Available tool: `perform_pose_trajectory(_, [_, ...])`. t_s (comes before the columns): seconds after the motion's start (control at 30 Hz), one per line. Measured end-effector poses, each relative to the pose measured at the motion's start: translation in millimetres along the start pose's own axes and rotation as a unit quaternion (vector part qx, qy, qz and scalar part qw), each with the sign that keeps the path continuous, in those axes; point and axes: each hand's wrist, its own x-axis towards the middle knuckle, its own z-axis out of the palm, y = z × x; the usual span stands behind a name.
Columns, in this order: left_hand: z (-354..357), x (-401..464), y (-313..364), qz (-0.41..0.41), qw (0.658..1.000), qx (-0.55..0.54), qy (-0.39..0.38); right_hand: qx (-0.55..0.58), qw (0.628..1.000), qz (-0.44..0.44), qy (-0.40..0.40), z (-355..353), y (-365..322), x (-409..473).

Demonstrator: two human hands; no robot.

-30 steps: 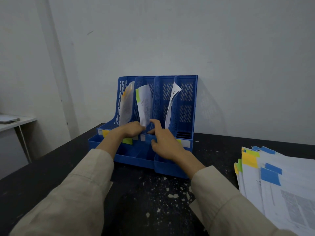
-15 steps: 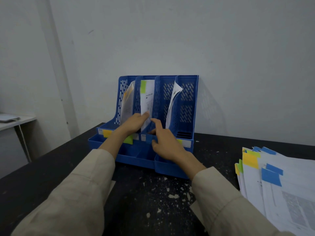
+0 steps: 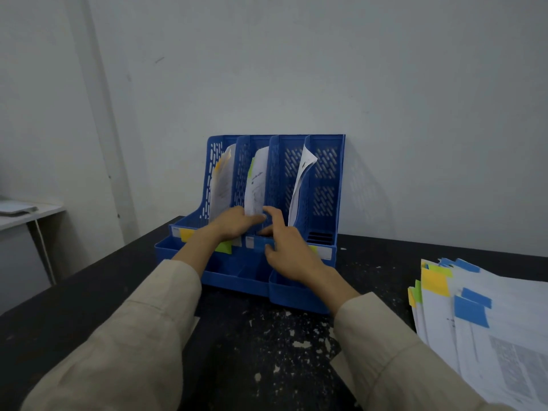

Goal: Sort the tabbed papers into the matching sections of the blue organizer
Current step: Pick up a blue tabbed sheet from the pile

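While the left hand (image 3: pixel 234 223) pinches the green-tabbed sheet (image 3: pixel 256 185) into the organizer (image 3: pixel 324 173) at frame centre, its grip narrow, the right hand (image 3: pixel 289 250) steadies the divider with relaxed fingers. Unsorted papers (image 3: pixel 486 315) wait on the tabletop (image 3: pixel 89 292), lower right.

Plain office or back room: blue organizer (image 3: pixel 275 209) on scuffed black table (image 3: pixel 89 292), stack of tabbed papers (image 3: pixel 489 321), bare white wall (image 3: pixel 355 69), second white table (image 3: pixel 26 215) at left
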Motion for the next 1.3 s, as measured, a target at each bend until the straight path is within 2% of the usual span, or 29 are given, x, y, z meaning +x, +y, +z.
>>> perform_pose_trajectory(0.17, [-8, -26, 3, 0.078, 0.988, 0.016, 0.135, 0.036, 0.998, -0.023, 0.046, -14, -1, -7])
perform_pose_trajectory(0.37, [0, -58, 4, 0.07, 0.949, 0.005, 0.307, -0.02, 0.998, -0.056, 0.037, -40, -7, -27])
perform_pose_trajectory(0.47, [16, -78, 16, 0.133, 0.929, 0.026, 0.344, -0.077, 0.995, -0.064, 0.018, -57, -6, -40])
perform_pose_trajectory(0.63, [41, -91, 53, 0.23, 0.931, 0.068, 0.277, -0.175, 0.983, -0.046, 0.015, -97, 3, -70])
perform_pose_trajectory(0.73, [62, -95, 79, 0.272, 0.936, 0.063, 0.214, -0.207, 0.978, -0.006, 0.017, -123, 12, -99])
perform_pose_trajectory(0.9, [110, -104, 117, 0.334, 0.935, 0.043, 0.108, -0.202, 0.972, 0.097, 0.075, -160, 30, -165])
perform_pose_trajectory(1.03, [149, -117, 132, 0.36, 0.933, 0.016, 0.014, -0.185, 0.951, 0.217, 0.115, -177, 52, -217])
perform_pose_trajectory(1.17, [181, -129, 132, 0.383, 0.916, 0.078, -0.091, -0.215, 0.894, 0.365, 0.148, -191, 80, -259])
perform_pose_trajectory(1.3, [199, -132, 121, 0.408, 0.887, 0.113, -0.183, -0.294, 0.782, 0.535, 0.124, -207, 95, -288])
